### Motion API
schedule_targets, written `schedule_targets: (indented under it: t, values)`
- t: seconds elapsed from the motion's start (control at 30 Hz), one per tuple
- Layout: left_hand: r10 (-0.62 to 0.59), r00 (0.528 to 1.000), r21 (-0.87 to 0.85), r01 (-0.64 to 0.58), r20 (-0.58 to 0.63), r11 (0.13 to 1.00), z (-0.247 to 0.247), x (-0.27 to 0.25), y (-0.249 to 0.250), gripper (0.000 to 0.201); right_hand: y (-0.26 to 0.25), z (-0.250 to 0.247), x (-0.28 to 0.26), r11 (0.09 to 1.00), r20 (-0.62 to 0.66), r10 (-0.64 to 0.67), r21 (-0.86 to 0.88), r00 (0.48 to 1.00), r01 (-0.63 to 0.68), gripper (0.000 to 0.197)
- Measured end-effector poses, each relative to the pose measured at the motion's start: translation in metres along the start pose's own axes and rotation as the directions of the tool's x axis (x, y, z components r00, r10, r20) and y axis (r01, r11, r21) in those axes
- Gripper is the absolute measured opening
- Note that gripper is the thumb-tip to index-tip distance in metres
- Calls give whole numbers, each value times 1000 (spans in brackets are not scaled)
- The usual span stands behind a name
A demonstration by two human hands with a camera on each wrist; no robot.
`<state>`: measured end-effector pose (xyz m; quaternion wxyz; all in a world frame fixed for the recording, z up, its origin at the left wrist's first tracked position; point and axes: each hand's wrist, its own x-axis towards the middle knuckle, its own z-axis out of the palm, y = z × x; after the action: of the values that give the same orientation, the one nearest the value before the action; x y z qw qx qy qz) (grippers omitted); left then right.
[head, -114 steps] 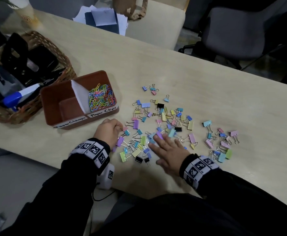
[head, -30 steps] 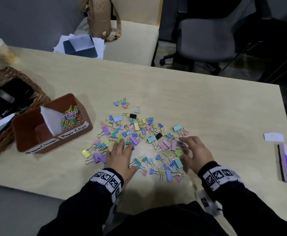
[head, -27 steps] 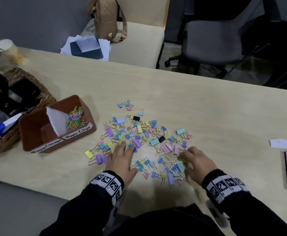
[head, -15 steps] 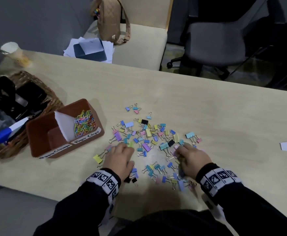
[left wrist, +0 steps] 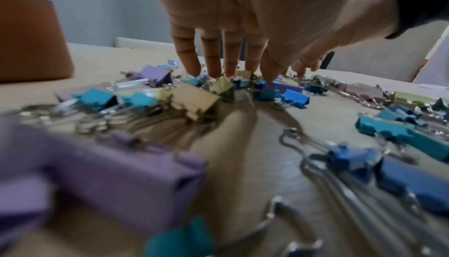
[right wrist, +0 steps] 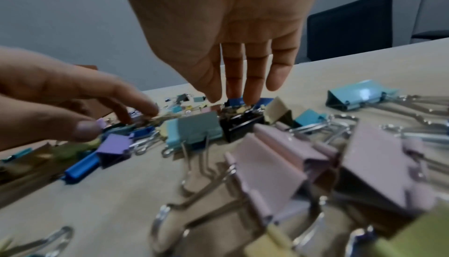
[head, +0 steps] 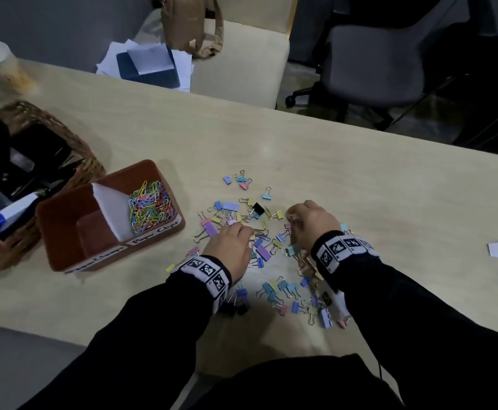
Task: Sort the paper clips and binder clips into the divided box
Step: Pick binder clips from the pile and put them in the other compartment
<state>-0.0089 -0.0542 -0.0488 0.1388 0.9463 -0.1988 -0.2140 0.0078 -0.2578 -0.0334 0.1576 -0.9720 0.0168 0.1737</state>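
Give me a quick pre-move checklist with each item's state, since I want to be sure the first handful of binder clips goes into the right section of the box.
1. Paper-clip section already filled: ok, coloured paper clips lie in the right-hand compartment of the divided box.
2. Clamp section free to receive: ok, the left compartment looks empty.
3. Binder clips gathered: not ok, they lie scattered on the table.
4. Left hand has a grip: cannot tell, straight fingertips touch the clips.
5. Right hand has a grip: cannot tell, fingertips sit on clips.
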Motion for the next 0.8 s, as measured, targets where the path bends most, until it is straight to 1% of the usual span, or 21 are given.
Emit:
schedule_targets:
  t: [0.1, 0.17, 0.27, 0.33, 0.4, 0.5, 0.57, 0.63, 0.7, 0.8]
  values:
    - [-101, 995, -155, 97, -18, 983, -9, 2, -1, 30, 0, 5, 7, 998, 4, -57, 26, 998, 57, 41]
    - [-134, 991, -203, 132, 2, 970, -15, 8, 1, 34, -4, 7, 13, 996, 21, -91, 21, 996, 91, 41]
    - [-129, 988, -163, 141, 84, 976, -19, 21, 4, 44, -9, 9, 22, 993, 64, -86, -69, 994, 91, 40]
    - [-126, 987, -128, 139, 103, 982, -19, 26, 6, 41, -11, 10, 25, 989, 84, -78, -117, 993, 87, 34]
    - [-139, 985, -143, 154, 106, 978, -20, 28, 7, 40, -9, 10, 27, 987, 104, -85, -127, 991, 98, 29]
    - [-187, 980, -231, 198, 67, 953, -24, 23, 2, 39, -1, 5, 26, 991, 113, -84, -95, 990, 95, 23]
    - [-248, 969, -291, 242, 17, 926, -27, 17, -6, 37, 5, -1, 22, 997, 63, -49, -60, 997, 53, 21]
    - [-299, 954, -324, 274, -31, 906, -30, 10, -15, 35, 8, -5, 18, 998, -21, -39, -51, 999, 38, 23]
    - [-333, 940, -335, 291, -73, 896, -31, 3, -25, 36, 3, -6, 16, 997, -57, -62, -43, 996, 60, 27]
    - [-369, 923, -287, 326, -109, 901, -31, -7, -36, 39, -13, -2, 21, 989, -10, -148, -19, 989, 148, 28]
